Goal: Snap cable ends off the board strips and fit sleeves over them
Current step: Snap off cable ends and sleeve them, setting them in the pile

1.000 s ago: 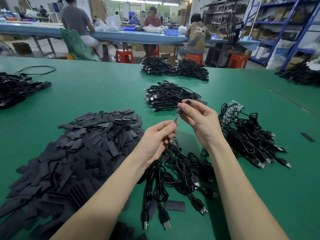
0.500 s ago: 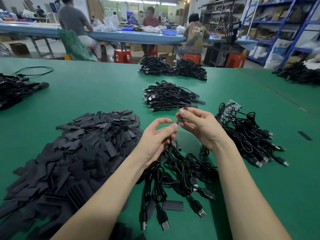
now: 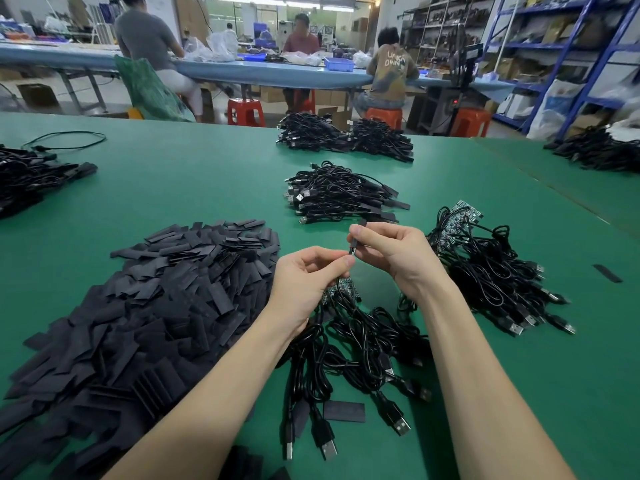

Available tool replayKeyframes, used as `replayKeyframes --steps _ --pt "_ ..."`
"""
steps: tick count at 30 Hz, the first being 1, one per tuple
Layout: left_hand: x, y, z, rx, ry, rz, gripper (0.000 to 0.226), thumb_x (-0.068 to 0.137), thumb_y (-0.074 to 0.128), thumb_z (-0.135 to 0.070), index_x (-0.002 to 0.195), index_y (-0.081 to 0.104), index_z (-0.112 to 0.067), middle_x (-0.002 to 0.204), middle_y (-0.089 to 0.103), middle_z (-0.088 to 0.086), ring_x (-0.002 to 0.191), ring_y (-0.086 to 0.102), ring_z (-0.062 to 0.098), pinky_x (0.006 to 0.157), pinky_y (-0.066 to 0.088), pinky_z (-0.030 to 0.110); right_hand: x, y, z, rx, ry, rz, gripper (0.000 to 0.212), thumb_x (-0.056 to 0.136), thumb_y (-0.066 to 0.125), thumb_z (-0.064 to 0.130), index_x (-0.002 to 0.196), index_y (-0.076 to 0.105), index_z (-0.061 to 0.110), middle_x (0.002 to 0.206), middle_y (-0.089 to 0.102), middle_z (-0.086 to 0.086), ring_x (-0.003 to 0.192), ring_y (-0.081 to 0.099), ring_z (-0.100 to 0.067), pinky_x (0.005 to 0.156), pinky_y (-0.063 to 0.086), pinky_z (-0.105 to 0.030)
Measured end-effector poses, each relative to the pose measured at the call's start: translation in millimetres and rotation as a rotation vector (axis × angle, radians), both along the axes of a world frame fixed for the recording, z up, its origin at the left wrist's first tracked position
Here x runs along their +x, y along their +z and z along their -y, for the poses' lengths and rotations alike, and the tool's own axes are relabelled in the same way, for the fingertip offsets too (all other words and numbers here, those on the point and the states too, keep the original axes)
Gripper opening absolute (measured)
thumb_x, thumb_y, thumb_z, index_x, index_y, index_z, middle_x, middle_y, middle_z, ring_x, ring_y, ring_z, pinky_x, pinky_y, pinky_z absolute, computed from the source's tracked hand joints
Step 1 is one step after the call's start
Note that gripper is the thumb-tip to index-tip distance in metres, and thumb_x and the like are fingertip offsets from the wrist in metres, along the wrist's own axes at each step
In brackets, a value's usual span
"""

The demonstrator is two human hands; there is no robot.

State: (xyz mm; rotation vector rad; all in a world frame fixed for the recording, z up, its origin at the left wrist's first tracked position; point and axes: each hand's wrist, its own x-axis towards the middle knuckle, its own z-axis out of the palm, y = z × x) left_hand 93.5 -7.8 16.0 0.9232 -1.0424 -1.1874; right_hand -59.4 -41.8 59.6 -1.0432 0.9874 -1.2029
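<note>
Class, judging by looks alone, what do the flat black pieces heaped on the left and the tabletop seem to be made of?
Sleeve pile: probably thin plastic tubing pressed flat, matte black; the pieces lie as flat strips, dull with no glare. Tabletop: a green mat or coated surface, smooth with a faint sheen; the exact material stays unclear.

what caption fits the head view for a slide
Both hands, left hand and right hand, fit a black sleeve over a cable end above the green table.

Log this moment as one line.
step: sleeving | right hand: pinches sleeve | left hand: pinches cable end | sleeve pile: left
</note>
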Motion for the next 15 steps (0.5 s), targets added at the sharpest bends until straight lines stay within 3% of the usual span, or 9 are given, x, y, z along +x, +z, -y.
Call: replayKeyframes --steps 10,15 --pt "-0.9 2.9 -1.1 -0.022 0.0 0.038 0.007 0.081 0.079 -0.002 0.082 0.077 -0.008 0.065 0.071 0.0 0.059 0.062 0.006 0.06 0.048 0.014 -4.0 -1.2 -0.6 -0.026 0.079 0.024 0.018 0.068 0.085 0.023 0.08 0.08 0.009 0.086 0.074 -0.01 0.077 0.069 -0.016 0.071 0.057 -0.019" --pt "0.0 2.9 -2.1 -0.026 -0.003 0.062 0.006 0.081 0.079 -0.003 0.084 0.077 -0.007 0.063 0.07 -0.001 0.057 0.061 0.005 0.06 0.048 0.014 -18.6 1.8 0.1 0.009 0.2 -0.013 0.021 0.072 0.084 0.02 0.089 0.081 0.009 0.096 0.075 -0.012 0.085 0.071 -0.017 0.078 0.058 -0.022"
